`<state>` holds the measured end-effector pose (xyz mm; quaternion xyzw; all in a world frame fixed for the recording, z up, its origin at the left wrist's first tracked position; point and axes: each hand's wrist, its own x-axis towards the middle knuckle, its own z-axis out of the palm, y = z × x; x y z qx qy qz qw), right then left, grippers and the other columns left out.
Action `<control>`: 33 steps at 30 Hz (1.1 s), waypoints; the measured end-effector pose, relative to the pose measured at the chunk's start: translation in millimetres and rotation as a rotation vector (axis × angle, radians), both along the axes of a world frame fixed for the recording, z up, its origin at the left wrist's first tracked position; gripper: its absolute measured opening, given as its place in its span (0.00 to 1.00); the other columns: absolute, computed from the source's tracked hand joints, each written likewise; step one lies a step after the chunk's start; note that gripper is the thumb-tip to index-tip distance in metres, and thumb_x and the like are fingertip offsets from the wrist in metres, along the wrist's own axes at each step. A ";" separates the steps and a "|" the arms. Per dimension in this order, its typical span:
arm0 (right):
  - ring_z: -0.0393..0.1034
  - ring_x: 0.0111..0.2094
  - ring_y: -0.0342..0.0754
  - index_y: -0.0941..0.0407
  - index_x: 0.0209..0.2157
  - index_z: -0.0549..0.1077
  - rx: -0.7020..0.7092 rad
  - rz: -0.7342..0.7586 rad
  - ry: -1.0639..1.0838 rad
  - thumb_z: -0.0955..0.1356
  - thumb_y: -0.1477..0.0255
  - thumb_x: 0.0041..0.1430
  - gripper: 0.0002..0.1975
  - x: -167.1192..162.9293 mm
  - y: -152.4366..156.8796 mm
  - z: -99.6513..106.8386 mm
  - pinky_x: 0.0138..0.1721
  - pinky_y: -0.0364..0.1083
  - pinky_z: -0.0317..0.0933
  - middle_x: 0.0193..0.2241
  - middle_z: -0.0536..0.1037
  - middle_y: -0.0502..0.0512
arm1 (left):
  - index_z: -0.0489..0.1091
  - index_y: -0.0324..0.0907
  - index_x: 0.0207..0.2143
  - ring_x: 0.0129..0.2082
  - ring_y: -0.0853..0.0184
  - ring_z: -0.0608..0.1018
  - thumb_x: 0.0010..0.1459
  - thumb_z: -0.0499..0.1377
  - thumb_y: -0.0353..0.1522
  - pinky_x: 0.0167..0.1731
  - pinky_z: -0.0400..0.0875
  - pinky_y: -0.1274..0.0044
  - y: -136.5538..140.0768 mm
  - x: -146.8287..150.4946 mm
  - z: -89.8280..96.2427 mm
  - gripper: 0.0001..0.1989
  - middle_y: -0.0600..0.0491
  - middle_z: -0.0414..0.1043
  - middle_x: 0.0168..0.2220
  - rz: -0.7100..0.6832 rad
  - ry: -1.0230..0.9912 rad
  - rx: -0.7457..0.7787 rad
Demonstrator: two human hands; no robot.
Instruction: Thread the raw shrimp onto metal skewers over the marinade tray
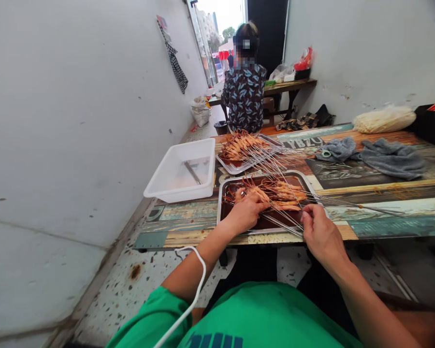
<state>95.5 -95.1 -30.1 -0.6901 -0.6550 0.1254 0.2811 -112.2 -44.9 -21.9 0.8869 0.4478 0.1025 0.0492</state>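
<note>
A metal tray holding dark brown liquid sits at the table's near edge. Several metal skewers of orange-brown squid, with thin dark tentacle-like strands, lie in it. My left hand is over the tray's left part, its fingers closed on the meat end of a skewered squid. At the near right corner of the tray, my right hand pinches the bare end of a metal skewer; its fingertips partly hide the grip. Behind, a second tray bears a heap of similar squid skewers, their bare ends pointing right.
Left of the trays stands a white plastic tub with a long metal tool inside. Grey cloths and a bagged pale bundle lie at right. A person sits beyond the table, back turned. A white cable crosses my left arm.
</note>
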 end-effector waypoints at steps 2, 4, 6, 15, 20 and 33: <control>0.67 0.26 0.47 0.56 0.39 0.63 0.020 0.006 -0.001 0.55 0.67 0.61 0.11 0.0 0.0 -0.8 0.25 0.44 0.50 0.27 0.73 0.54 | 0.68 0.50 0.47 0.50 0.61 0.64 0.50 0.50 0.23 0.52 0.43 0.61 -0.1 1.5 -1.5 0.24 0.50 0.67 0.45 0.011 0.006 0.020; 0.66 0.25 0.47 0.56 0.40 0.63 0.025 0.004 -0.006 0.55 0.67 0.61 0.11 -0.1 -0.1 -1.3 0.25 0.44 0.50 0.27 0.73 0.54 | 0.68 0.50 0.47 0.50 0.61 0.63 0.50 0.49 0.23 0.51 0.45 0.62 0.6 4.0 -3.3 0.23 0.50 0.66 0.45 0.013 0.008 0.040; 0.66 0.25 0.47 0.56 0.40 0.63 0.018 -0.006 -0.013 0.55 0.67 0.61 0.11 -0.3 -0.3 -1.6 0.25 0.44 0.50 0.27 0.73 0.54 | 0.69 0.49 0.45 0.50 0.62 0.63 0.52 0.48 0.23 0.50 0.47 0.64 2.9 6.4 -4.9 0.22 0.50 0.66 0.44 0.006 0.004 0.045; 0.66 0.26 0.47 0.56 0.39 0.63 0.024 -0.008 0.000 0.55 0.68 0.60 0.11 0.4 0.7 -1.8 0.25 0.44 0.50 0.27 0.73 0.54 | 0.72 0.45 0.33 0.43 0.63 0.65 0.57 0.52 0.33 0.46 0.49 0.66 20.9 9.9 -7.8 0.09 0.51 0.68 0.37 0.028 -0.028 0.043; 0.66 0.25 0.47 0.55 0.39 0.62 -0.008 -0.011 0.003 0.55 0.68 0.60 0.10 0.0 0.6 0.1 0.26 0.44 0.50 0.27 0.73 0.54 | 0.70 0.43 0.36 0.42 0.64 0.65 0.58 0.52 0.33 0.45 0.50 0.68 21.5 11.6 -6.6 0.09 0.51 0.69 0.36 -0.003 -0.022 0.091; 0.64 0.21 0.45 0.56 0.38 0.63 0.010 -0.009 0.026 0.55 0.68 0.60 0.10 -0.5 -0.6 0.3 0.24 0.44 0.50 0.24 0.72 0.52 | 0.72 0.45 0.33 0.41 0.64 0.65 0.59 0.49 0.32 0.44 0.49 0.65 20.8 14.7 -2.4 0.11 0.51 0.67 0.35 -0.053 0.060 0.117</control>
